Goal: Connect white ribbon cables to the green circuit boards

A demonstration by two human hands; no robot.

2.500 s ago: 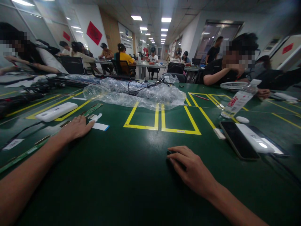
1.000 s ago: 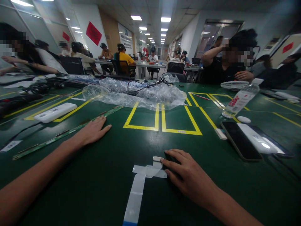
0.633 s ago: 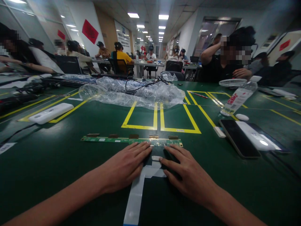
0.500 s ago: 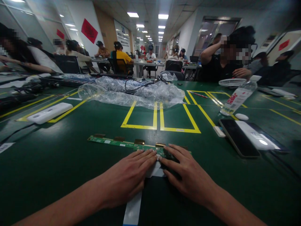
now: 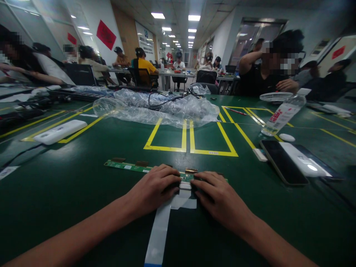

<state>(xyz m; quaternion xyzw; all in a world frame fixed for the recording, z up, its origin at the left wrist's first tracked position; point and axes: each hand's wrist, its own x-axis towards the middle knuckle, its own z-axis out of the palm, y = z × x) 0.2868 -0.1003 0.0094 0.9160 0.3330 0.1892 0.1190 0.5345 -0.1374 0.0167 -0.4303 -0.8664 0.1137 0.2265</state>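
A long, narrow green circuit board [image 5: 130, 167] lies crosswise on the table, with brown-gold tabs along its far edge. My left hand [image 5: 155, 189] bends its fingers over the board, left of a white connector [image 5: 185, 185]. On the other side, my right hand [image 5: 219, 196] grips the board with curled fingers, its fingertips close to the connector. From the connector a white flat ribbon cable [image 5: 159, 237] comes toward me, folded sideways near the board; its near end is blue. My hands hide much of the board's middle and right part.
Crumpled clear plastic wrap [image 5: 167, 109] with black cables lies beyond the yellow tape outlines. A white device [image 5: 61, 131] sits at left. On the right are a tilted bottle [image 5: 286, 113], a white round lid, and phones [image 5: 283, 161]. People sit around the room.
My left hand has drawn back to the left from the connector, its fingers now more bent. The connector and the cable's fold show more. My right hand has barely moved.
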